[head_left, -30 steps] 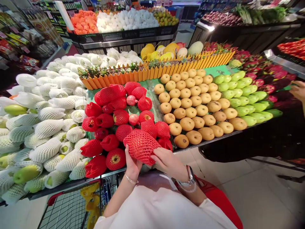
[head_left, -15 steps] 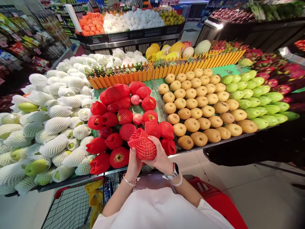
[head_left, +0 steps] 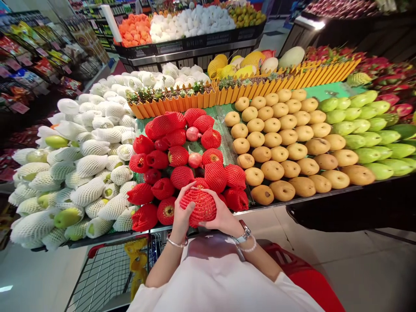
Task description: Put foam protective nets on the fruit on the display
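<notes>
Between my two hands is a pomegranate [head_left: 202, 207] in a red foam net, held just in front of the display's near edge. My left hand [head_left: 182, 212] wraps its left side, thumb on the front and fingers over the top. My right hand [head_left: 225, 215] grips the right side and underside. Several other pomegranates in red nets [head_left: 182, 177] lie on green matting right behind my hands. Two bare pink pomegranates [head_left: 195, 160] sit among them.
Left are fruits in white foam nets [head_left: 92, 190]; right are brown round fruits [head_left: 272, 170] and green oblong fruits [head_left: 373, 152]. An orange picket planter [head_left: 175, 104] runs behind. A shopping cart [head_left: 104, 268] stands below left, a red object [head_left: 299, 268] below right.
My left hand has moved up from below the pomegranate to its left side and top. The fruit has turned in my hands. The view has shifted, so the display sits farther right.
</notes>
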A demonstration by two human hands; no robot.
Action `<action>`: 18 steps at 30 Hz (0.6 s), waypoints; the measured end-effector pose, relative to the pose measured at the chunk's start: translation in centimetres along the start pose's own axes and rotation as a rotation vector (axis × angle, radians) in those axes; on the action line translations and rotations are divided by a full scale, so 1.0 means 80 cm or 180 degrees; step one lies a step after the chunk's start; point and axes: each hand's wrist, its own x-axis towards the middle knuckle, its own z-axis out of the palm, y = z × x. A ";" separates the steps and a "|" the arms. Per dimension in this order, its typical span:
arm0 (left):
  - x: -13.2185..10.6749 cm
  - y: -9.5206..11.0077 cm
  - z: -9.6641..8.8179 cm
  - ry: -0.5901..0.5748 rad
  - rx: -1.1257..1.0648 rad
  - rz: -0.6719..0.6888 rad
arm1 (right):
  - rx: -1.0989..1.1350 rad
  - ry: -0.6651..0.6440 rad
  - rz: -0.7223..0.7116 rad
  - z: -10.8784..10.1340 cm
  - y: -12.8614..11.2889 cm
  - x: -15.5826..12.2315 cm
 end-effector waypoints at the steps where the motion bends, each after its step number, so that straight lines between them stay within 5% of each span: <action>1: 0.000 -0.004 0.001 0.0122 0.0028 -0.0031 | -0.0025 -0.0071 -0.0002 -0.001 0.000 0.002; 5: 0.009 -0.021 0.006 0.0922 -0.0263 -0.0058 | -0.0168 0.0055 -0.0042 -0.004 -0.005 0.010; 10: 0.011 -0.020 0.004 0.1824 -0.1676 -0.0514 | -0.0234 0.0645 -0.0250 0.009 -0.026 0.017; 15: 0.010 -0.001 0.003 0.1921 -0.2029 -0.0280 | -0.0102 0.1267 -0.1023 0.040 -0.022 0.022; 18: 0.006 -0.002 0.013 0.1833 -0.1679 -0.0259 | 0.0332 0.1690 -0.0981 0.051 -0.012 0.027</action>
